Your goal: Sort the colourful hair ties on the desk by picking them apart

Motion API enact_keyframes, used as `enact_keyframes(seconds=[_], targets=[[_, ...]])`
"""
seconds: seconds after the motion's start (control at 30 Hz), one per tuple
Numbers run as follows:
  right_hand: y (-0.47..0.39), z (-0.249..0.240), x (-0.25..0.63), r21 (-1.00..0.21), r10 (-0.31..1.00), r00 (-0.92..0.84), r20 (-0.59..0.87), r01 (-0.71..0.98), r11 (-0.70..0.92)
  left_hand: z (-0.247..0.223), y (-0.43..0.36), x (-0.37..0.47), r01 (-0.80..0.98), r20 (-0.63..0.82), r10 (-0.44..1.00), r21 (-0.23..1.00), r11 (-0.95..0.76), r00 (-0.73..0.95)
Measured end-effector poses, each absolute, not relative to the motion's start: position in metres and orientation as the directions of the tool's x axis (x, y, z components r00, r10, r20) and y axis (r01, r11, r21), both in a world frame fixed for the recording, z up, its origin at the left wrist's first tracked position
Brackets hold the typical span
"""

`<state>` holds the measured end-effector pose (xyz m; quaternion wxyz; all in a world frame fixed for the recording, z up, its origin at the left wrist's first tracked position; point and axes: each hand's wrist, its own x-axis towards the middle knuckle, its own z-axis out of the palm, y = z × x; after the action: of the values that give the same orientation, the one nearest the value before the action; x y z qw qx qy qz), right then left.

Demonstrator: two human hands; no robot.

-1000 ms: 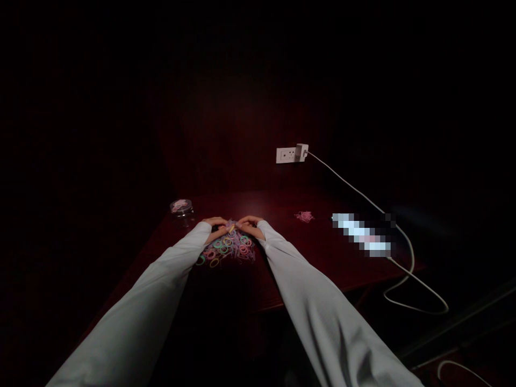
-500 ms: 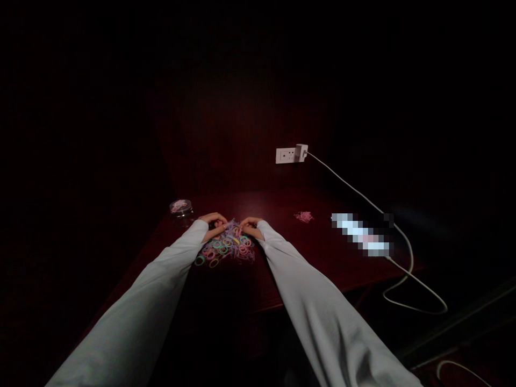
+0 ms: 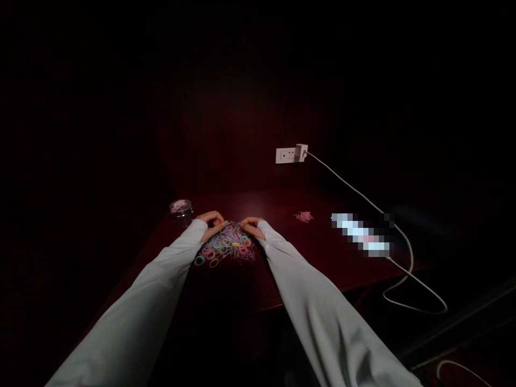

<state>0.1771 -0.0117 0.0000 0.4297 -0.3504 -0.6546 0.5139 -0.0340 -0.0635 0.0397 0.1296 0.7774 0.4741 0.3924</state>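
A loose pile of small coloured bands (image 3: 229,244), in purple, pink, green and yellow, lies on the dark red table (image 3: 282,258). At the pile's far left edge is my left hand (image 3: 212,222), its fingers curled and drawn together; whatever is between them is too small to make out. My right hand (image 3: 251,226) rests at the far right edge of the pile, fingers bent inward and fingertips pinched at the bands. What those fingertips hold cannot be told either. A narrow gap with bands in it separates the hands.
A round clear container (image 3: 181,207) stands at the table's left. Right of my hands lies a small pink heap (image 3: 304,216), then a blurred bright device (image 3: 360,235) with a white cable (image 3: 346,183) running near it. A charger (image 3: 301,152) sits in the wall socket (image 3: 285,156).
My left hand has shifted slightly left and its fingers have moved. The fingers of my right hand have moved a little, and some bands between the hands lie differently.
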Motion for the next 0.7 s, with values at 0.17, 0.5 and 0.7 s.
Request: enact_keyframes(seconds=[0.17, 0.5, 0.7], targets=[[-0.013, 0.002, 0.179, -0.96, 0.893, -0.377, 0.246, 0.029, 0.277, 0.043, -0.065, -0.032, 0.646, 0.47, 0.844, 0.566, -0.513, 0.258], [-0.001, -0.004, 0.191, -0.883, 0.914, -0.117, 0.389, 0.235, 0.406, 0.033, -0.063, -0.031, 0.675, 0.487, 0.819, 0.497, -0.545, 0.303], [-0.005, -0.019, 0.172, -0.865, 0.919, -0.226, 0.323, 0.323, 0.384, 0.032, -0.056, -0.038, 0.678, 0.535, 0.814, 0.513, -0.526, 0.226]])
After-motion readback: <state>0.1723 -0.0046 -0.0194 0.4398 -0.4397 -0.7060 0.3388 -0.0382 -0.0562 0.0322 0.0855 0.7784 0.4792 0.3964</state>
